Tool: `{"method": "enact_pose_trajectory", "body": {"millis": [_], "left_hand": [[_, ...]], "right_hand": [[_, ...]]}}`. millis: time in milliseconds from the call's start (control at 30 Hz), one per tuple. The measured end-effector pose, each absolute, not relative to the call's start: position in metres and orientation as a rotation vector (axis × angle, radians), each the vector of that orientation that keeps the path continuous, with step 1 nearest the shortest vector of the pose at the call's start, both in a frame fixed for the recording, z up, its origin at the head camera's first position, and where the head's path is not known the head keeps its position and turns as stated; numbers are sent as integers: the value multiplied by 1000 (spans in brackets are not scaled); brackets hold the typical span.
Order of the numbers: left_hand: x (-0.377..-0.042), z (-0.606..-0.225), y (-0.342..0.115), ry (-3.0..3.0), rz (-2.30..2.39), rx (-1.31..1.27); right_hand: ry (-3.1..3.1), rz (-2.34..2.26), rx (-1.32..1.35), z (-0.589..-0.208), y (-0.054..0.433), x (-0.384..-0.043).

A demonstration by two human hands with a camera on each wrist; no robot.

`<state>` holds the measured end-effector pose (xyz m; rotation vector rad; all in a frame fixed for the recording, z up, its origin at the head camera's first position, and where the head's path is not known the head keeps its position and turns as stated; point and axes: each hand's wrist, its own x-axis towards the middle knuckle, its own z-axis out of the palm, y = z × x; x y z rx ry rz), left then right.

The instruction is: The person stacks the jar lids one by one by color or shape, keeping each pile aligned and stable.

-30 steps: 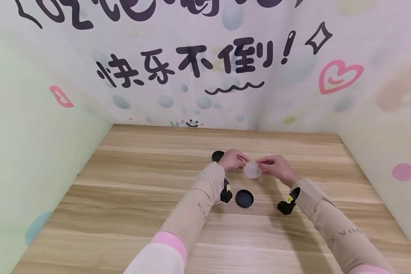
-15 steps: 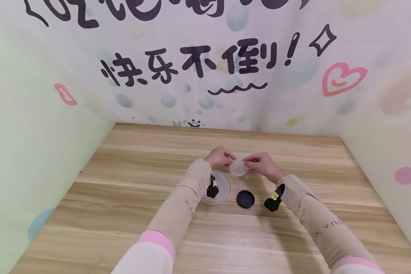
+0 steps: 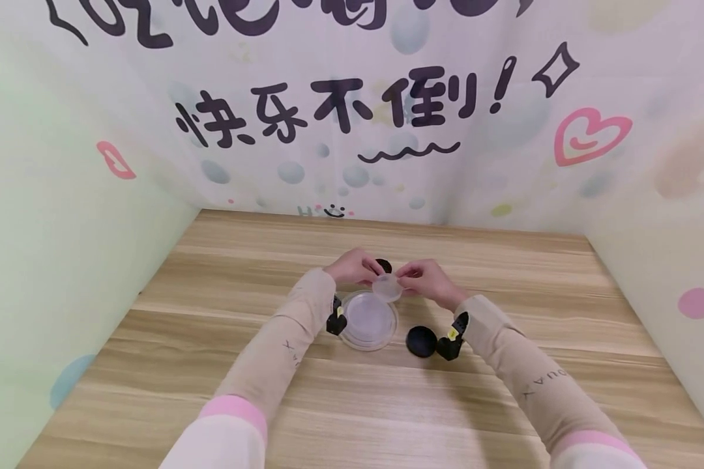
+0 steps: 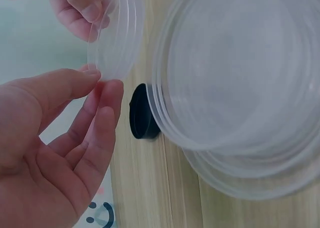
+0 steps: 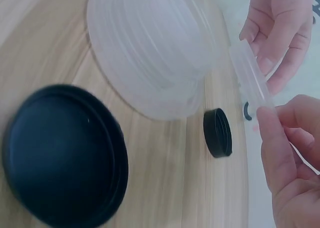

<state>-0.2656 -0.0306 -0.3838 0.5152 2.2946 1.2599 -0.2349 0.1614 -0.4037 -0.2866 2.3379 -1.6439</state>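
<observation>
Both hands hold one small translucent plastic lid (image 3: 387,288) up in the air, tilted, at the far side of a stack of larger clear lids (image 3: 368,320). My left hand (image 3: 354,266) pinches its left edge between thumb and fingers. On the opposite edge my right hand (image 3: 427,281) pinches it the same way. In the left wrist view the small lid (image 4: 119,35) shows a ridged rim, with the left thumb and fingertips at its lower edge. The right wrist view shows that lid (image 5: 251,73) nearly edge-on between both hands.
A black round lid (image 3: 421,342) lies hollow side up to the right of the stack. Behind the held lid lies a smaller black cap (image 3: 383,266). The wood-grain table (image 3: 240,280) meets a printed cloth backdrop (image 3: 270,182) at its far edge.
Both hands have moved left together with the small lid, from right of the stack to over its far right edge. The stack and small black cap have come into fuller view.
</observation>
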Motion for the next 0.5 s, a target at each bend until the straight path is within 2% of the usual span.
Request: {"method": "enact_pose_trajectory", "body": {"millis": [500], "left_hand": [[-255, -381, -61, 2228, 1226, 525]], "right_hand": [[2303, -1548, -352, -401, 142, -228]]}}
